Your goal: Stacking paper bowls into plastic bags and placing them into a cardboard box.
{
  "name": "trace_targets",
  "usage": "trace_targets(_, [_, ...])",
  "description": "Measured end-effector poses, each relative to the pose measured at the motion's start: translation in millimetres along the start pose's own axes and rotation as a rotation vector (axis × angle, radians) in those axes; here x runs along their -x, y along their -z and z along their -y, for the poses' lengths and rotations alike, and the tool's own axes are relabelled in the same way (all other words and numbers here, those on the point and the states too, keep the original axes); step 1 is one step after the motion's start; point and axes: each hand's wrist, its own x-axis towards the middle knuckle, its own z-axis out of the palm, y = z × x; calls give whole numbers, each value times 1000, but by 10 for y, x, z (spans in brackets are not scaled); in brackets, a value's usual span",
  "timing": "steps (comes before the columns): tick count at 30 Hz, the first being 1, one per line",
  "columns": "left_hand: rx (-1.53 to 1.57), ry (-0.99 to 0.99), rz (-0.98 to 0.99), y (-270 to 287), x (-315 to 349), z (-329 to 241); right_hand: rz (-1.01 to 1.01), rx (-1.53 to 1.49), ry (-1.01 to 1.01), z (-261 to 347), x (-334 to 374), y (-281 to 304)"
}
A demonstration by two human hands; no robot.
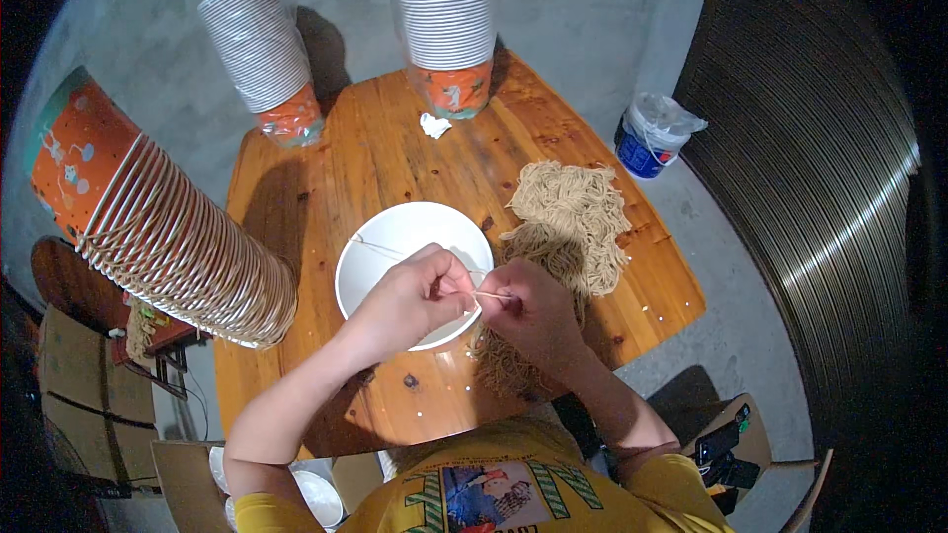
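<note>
A thin, pale beige twisted cord (494, 295) is stretched between the person's two hands, just above the near right part of the rim of a white, round, open container (403, 227). The left hand (420, 288) pinches the cord between thumb and bent fingers; the right hand (531, 304) also pinches it, its fingers curled in. A length of pale cord also crosses the container from the far left part of its rim toward the hands.

Just right of the container, partly beneath the right hand, lies a loose heap of tan, stringy cords (573, 202), darker where shadow falls on it. All of this rests on a varnished, orange-brown wooden worktop (642, 331) scattered with small white specks.

At the left rises a tall stack of nested, orange-printed tubs (188, 237) with cords looped along their rims. At the far edge stand two plastic-wrapped stacks of white-rimmed, orange-printed tubs, one on the left (257, 44) and one on the right (444, 10), with a crumpled white scrap (434, 125) near the latter. Beyond the worktop's right side, a white-and-blue plastic bucket (652, 138) sits on the grey floor (731, 266), beside a ribbed metal shutter (800, 138).
</note>
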Motion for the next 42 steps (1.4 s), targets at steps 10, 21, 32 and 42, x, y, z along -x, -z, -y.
trace_targets(10, [-689, -415, -273, -142, 138, -145, -73, -131, 78, -8, 26, -97])
trace_targets(21, [34, -21, -42, 5, 41, 8, -108, -61, 49, -101, 48, -158])
trace_targets(32, [287, 137, 161, 72, -56, 83, -18, -15, -8, -62, 74, -76])
trace_targets(42, [-253, -218, -192, -100, 89, -89, -135, -24, 100, -63, 49, -121])
